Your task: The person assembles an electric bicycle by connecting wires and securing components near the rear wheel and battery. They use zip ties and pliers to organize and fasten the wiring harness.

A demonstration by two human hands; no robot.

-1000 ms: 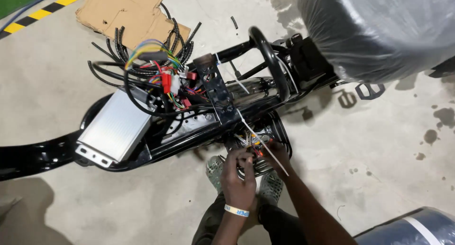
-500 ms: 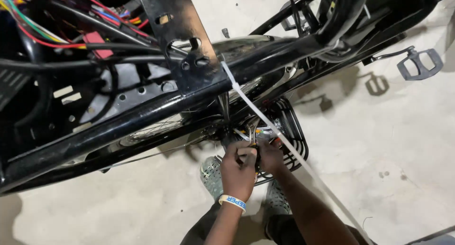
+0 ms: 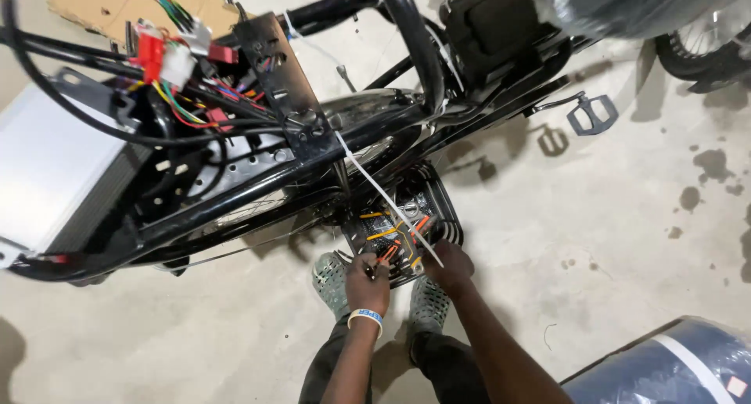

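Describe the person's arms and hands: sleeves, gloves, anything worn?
Both forearms are bare, with no sleeves showing. The left hand and right hand wear no gloves. A white wristband with blue marking circles the left wrist. No watch or rings visible.

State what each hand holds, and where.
Left hand pinches thin orange wires at their near ends; right hand's grip cannot be told.

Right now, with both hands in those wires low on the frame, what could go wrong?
1. The left hand pinches an orange wire among many; a tug might loosen neighbours.
2. The white zip tie hangs across the right hand and could snag.
3. Loose connectors dangle above, unsecured.
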